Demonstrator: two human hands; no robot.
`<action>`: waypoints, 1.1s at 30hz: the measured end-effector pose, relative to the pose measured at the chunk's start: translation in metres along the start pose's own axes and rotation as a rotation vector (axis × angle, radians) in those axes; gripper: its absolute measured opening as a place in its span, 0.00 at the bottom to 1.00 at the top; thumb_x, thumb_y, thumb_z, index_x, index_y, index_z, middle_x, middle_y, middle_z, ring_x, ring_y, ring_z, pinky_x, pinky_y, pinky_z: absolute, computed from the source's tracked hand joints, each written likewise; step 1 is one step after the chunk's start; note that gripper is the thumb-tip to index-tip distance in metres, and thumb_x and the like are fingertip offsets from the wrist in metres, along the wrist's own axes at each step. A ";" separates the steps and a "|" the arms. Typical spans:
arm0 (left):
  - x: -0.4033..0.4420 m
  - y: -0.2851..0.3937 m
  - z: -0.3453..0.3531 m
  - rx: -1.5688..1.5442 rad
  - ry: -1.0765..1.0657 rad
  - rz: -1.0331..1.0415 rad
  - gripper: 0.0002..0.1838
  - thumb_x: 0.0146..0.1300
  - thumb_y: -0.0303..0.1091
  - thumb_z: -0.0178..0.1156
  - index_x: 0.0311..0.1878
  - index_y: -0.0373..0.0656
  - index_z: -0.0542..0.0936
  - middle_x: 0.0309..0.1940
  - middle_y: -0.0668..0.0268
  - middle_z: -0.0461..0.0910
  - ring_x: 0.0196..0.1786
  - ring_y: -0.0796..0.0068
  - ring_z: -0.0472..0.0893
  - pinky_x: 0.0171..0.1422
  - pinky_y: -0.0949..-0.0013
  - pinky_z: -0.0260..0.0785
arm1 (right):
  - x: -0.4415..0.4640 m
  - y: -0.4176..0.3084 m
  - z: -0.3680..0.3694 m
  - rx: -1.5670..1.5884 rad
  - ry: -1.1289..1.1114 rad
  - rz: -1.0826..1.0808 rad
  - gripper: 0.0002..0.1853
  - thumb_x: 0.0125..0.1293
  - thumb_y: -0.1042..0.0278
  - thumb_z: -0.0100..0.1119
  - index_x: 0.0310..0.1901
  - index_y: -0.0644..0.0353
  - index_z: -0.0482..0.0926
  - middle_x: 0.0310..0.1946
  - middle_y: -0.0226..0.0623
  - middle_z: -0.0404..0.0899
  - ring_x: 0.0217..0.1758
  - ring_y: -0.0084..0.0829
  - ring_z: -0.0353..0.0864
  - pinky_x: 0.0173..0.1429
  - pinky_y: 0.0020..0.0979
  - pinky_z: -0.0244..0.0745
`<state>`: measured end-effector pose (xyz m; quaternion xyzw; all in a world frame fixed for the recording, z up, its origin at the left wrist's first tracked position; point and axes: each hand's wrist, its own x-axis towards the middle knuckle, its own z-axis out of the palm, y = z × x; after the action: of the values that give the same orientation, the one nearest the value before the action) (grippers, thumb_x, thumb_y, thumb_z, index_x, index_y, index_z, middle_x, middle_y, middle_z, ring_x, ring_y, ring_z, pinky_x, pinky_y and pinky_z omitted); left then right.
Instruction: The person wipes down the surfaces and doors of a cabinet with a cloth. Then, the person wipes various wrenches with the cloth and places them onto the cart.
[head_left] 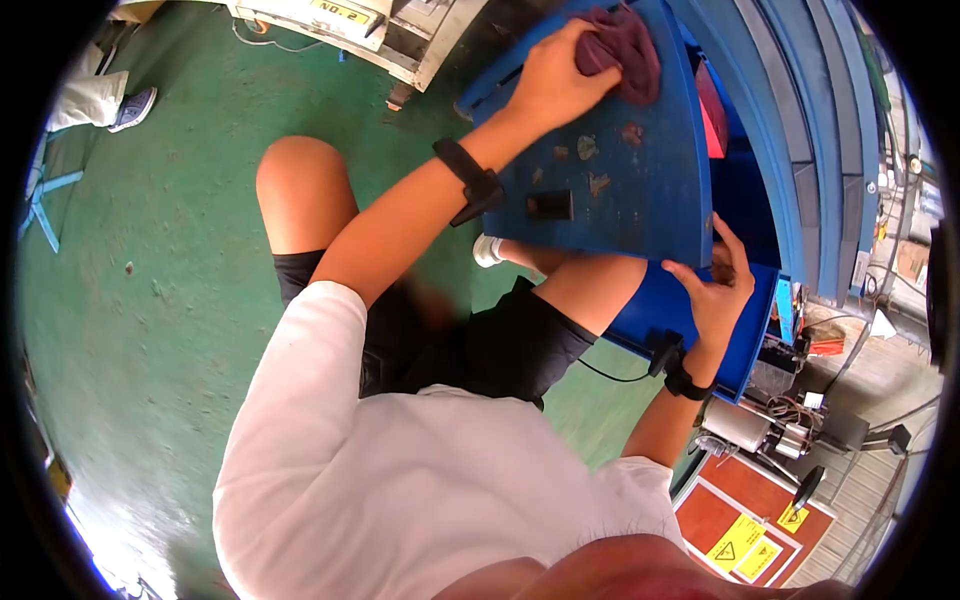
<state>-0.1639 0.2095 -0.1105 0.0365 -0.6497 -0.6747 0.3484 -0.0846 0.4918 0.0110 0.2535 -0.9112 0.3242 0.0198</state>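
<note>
My left hand [565,85] is closed on a crumpled dark purple rag [625,60], pressed against the upper part of a blue metal cabinet door [620,190]. Worn spots and a dark rectangular recess [550,205] mark the door's face. My right hand [718,285] grips the door's edge, its thumb on the near side and its fingers around the corner. The door stands open from the blue cabinet [745,190]. Behind it a red thing [711,112] shows in part.
My knees are bent close to the door. Blue curved panels [810,120] rise at the right. A machine base labelled NO. 2 [400,40] stands ahead. Another person's shoe [132,108] is at far left on the green floor [150,300]. Cables and equipment [740,425] sit at lower right.
</note>
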 end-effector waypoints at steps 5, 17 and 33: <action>-0.021 0.023 0.013 0.105 -0.041 0.242 0.24 0.53 0.45 0.75 0.48 0.40 0.82 0.41 0.56 0.81 0.43 0.57 0.83 0.48 0.64 0.76 | -0.007 0.005 0.013 0.015 0.099 -0.008 0.41 0.42 0.77 0.85 0.63 0.63 0.78 0.31 0.31 0.83 0.33 0.16 0.79 0.43 0.22 0.80; -0.072 -0.038 0.006 0.278 -0.206 -0.035 0.30 0.52 0.50 0.73 0.53 0.41 0.81 0.44 0.56 0.84 0.45 0.53 0.86 0.50 0.59 0.79 | -0.012 0.005 0.008 -0.048 0.178 0.044 0.36 0.57 0.81 0.75 0.69 0.64 0.73 0.38 0.35 0.85 0.38 0.19 0.83 0.48 0.22 0.80; -0.103 0.033 0.023 0.021 -0.587 0.257 0.26 0.50 0.49 0.76 0.47 0.43 0.83 0.40 0.58 0.81 0.42 0.52 0.83 0.48 0.58 0.78 | -0.018 0.003 -0.004 -0.175 0.086 0.097 0.29 0.68 0.85 0.59 0.71 0.59 0.72 0.40 0.38 0.87 0.45 0.17 0.81 0.51 0.24 0.80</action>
<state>-0.0833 0.2851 -0.1191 -0.2386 -0.7288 -0.6000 0.2280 -0.0706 0.5045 0.0093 0.1921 -0.9456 0.2545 0.0651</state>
